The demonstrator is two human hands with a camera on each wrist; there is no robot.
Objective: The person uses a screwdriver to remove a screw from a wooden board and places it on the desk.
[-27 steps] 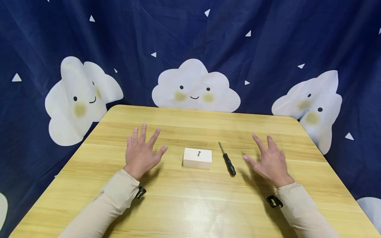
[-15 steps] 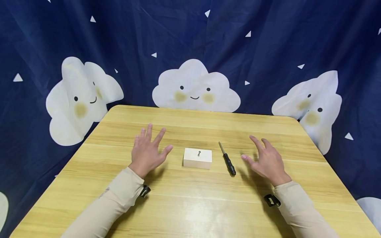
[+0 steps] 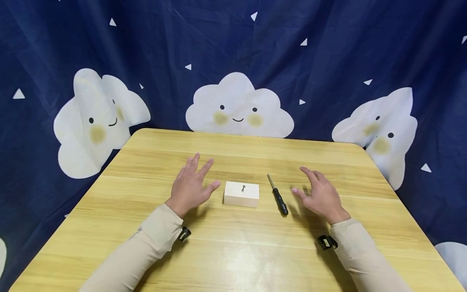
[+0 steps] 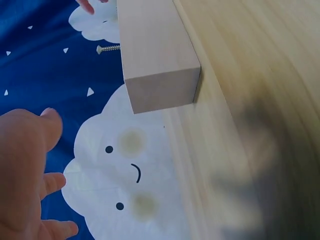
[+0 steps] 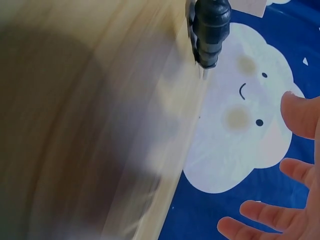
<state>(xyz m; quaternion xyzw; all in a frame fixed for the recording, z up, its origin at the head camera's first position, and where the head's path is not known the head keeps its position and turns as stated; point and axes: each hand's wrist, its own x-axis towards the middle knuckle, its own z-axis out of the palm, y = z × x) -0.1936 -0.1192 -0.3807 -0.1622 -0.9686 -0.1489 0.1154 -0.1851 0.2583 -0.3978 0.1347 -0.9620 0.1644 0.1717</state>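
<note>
A pale wooden block lies on the table, and a screw stands upright out of its top face. In the left wrist view the threaded screw juts from the block. To the block's right lies a screwdriver with a black handle, its metal tip pointing away. My left hand is over the table left of the block, fingers spread, holding nothing. My right hand hovers right of the screwdriver, fingers apart and a little bent, also holding nothing. The screwdriver handle shows large in the right wrist view.
The wood-grain table reaches back to a dark blue curtain printed with smiling clouds and small white triangles. Black straps sit on both wrists, over beige sleeves.
Both hands have moved inward: the left one rightward to the block, the right one leftward to the screwdriver. Block, screw and screwdriver stay where they were.
</note>
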